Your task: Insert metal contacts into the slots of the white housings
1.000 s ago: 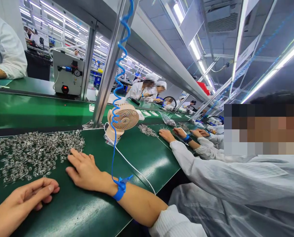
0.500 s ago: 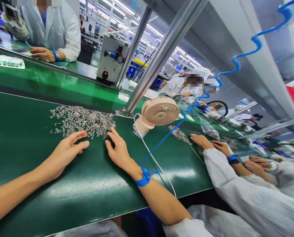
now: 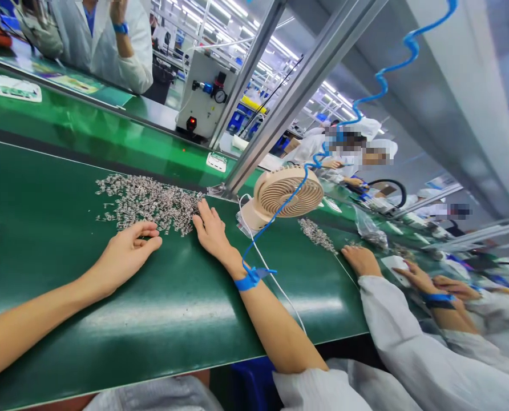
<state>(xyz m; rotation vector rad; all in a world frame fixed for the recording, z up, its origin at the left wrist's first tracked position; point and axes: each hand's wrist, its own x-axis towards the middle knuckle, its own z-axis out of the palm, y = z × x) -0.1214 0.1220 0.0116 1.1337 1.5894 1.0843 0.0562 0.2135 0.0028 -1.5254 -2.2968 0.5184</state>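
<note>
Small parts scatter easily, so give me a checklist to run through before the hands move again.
1. Right hand at the pile of metal parts: ok, its fingers are at the right edge.
2. Left hand by the pile: ok, at its near side.
3. Left fingers free of parts: cannot tell, they curl toward the thumb and hide the grip.
4. Pile gathered together: not ok, a few parts lie loose at its left edge.
5. Blue strap on the right wrist: ok, around it.
6. White cable clear of the strap: not ok, the strap's loose end overlaps it in this view.
</note>
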